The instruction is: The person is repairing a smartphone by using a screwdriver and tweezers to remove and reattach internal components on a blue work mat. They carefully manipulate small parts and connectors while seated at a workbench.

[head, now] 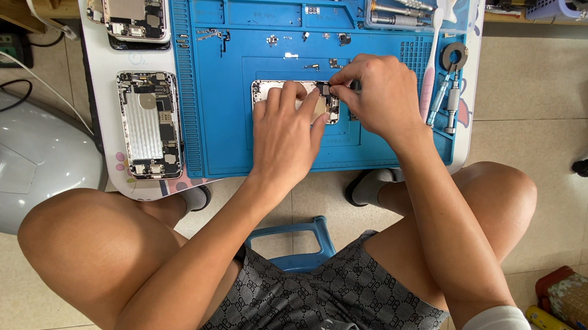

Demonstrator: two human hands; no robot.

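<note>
Blue silicone repair mat (pixel 234 149): landmark. Left of it, an opened phone chassis (pixel 150 125) lies lengthwise. At mat centre, the left hand (pixel 283 133) presses flat on a metal phone housing (pixel 268 88), long axis left–right. At the housing's right end, the right hand (pixel 374 95) pinches a small dark part (pixel 325 90); screwdrivers (pixel 447 98) lie on the mat's right edge.

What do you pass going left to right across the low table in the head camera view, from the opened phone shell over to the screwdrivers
Opened phone shell → blue repair mat → left hand resting on the phone being worked on → right hand pinching at the phone's end → screwdrivers → table edge.
</note>
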